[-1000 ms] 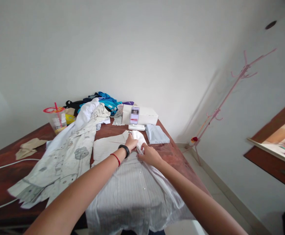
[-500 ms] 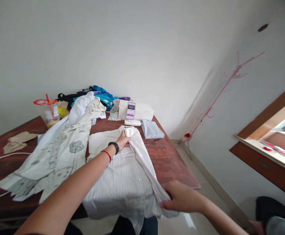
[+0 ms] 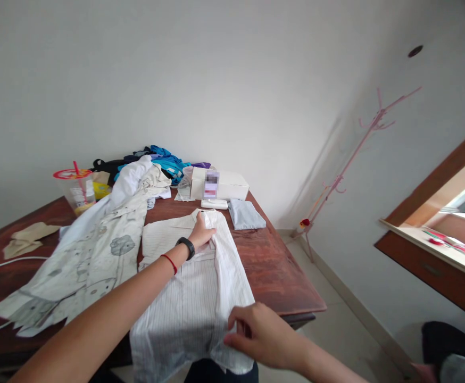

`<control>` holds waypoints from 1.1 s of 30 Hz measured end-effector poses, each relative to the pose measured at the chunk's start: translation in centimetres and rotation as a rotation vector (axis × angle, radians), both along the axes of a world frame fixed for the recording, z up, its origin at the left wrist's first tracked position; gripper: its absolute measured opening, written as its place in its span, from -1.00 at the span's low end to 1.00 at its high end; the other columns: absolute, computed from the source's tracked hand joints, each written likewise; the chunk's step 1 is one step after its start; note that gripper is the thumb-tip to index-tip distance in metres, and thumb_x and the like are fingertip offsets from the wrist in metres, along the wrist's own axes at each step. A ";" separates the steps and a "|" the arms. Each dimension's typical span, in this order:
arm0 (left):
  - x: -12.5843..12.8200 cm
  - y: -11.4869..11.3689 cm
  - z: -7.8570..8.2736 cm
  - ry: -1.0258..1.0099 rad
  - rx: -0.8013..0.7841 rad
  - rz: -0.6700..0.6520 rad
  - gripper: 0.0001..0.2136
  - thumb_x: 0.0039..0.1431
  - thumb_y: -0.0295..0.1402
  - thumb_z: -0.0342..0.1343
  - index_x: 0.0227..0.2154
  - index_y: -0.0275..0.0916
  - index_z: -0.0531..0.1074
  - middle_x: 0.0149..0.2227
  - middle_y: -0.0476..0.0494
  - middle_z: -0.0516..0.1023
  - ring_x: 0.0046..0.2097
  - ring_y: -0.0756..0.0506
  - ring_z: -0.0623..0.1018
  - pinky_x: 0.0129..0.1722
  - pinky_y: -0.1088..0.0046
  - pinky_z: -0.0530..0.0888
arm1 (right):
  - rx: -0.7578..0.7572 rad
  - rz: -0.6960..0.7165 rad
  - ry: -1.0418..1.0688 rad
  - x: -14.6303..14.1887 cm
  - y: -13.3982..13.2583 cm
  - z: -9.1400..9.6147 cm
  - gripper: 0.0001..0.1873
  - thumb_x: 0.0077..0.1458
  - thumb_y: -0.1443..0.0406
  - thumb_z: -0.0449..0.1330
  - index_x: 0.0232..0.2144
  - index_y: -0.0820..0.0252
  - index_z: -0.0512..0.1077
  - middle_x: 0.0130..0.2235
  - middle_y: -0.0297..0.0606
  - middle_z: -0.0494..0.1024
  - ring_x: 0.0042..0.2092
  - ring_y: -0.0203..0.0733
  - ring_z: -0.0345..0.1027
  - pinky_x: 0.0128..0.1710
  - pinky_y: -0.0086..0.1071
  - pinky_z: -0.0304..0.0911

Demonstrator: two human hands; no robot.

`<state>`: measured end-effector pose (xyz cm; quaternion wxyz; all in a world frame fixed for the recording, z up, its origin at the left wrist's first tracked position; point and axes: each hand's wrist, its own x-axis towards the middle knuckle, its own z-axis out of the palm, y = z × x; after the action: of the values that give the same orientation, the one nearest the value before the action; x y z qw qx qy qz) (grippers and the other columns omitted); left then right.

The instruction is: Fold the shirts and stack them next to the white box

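A white striped button-up shirt (image 3: pixel 180 298) lies on the wooden table (image 3: pixel 288 282), its collar away from me and its lower end hanging over the near edge. My left hand (image 3: pixel 202 234) is closed on the cloth just below the collar; a black band and a red cord are round that wrist. Near the hem, on the shirt's right side, my right hand (image 3: pixel 256 335) has its fingers curled in a pinch at the folded-over cloth. Its fingertips partly hide what they grip.
Left of the shirt lie printed pale garments (image 3: pixel 108 250). Behind are a pile of dark and blue clothes (image 3: pixel 168 162), a plastic cup with straw (image 3: pixel 76 191), a white box (image 3: pixel 232 183), a phone (image 3: pixel 210 185) and a folded grey cloth (image 3: pixel 246 214). A pink coat stand (image 3: pixel 352 154) leans right.
My right hand has moved left, bringing the shirt's right side and sleeve inward over the front. My left hand keeps its hold below the collar.
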<state>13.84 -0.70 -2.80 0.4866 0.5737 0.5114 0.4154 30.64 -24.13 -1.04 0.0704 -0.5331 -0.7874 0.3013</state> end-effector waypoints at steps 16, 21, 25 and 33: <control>-2.8 -5.3 -1.9 0.842 0.599 -0.778 -0.48 0.35 -0.20 -0.02 0.35 0.04 0.18 0.46 -0.11 -0.05 0.45 -0.37 -0.05 0.35 -0.19 -0.02 | 0.357 0.427 -0.079 1.2 3.8 -3.8 -0.13 0.20 -0.15 0.13 0.41 -0.05 0.00 0.47 -0.04 -0.23 0.46 0.23 -0.38 0.36 0.20 -0.28; -4.0 -5.6 -1.6 0.955 0.556 -0.747 -0.33 0.30 0.12 -0.04 0.40 0.06 0.02 0.48 -0.20 -0.19 0.45 -0.42 -0.13 0.30 -0.33 -0.14 | 0.370 0.535 -0.042 1.6 4.0 -3.5 -0.19 0.17 -0.08 0.23 0.38 -0.27 0.03 0.48 -0.15 -0.31 0.46 0.28 -0.45 0.32 0.34 -0.35; -4.4 -5.2 -1.8 1.002 0.514 -0.670 -0.11 0.15 0.29 -0.02 0.42 -0.06 -0.04 0.48 -0.31 -0.32 0.46 -0.44 -0.21 0.33 -0.24 -0.14 | 0.315 0.588 -0.012 1.5 3.3 -2.9 -0.29 0.21 -0.02 0.22 0.34 -0.32 0.11 0.48 -0.25 -0.20 0.45 0.32 -0.43 0.29 0.41 -0.39; -3.4 -0.3 -0.3 0.999 0.394 -0.372 -0.46 0.34 0.05 -0.13 0.28 -0.02 0.28 0.49 -0.19 -0.24 0.44 -0.52 -0.12 0.26 -0.40 -0.17 | 0.119 0.492 0.335 0.5 7.2 1.7 -0.41 0.33 0.08 0.11 0.33 0.05 0.23 0.17 -0.11 0.51 0.19 -0.03 0.39 0.20 -0.17 0.25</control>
<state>10.44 -0.97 -3.12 0.1344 0.8608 0.4827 0.0886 31.16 -16.92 0.64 0.1553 -0.2641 -0.8866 0.3464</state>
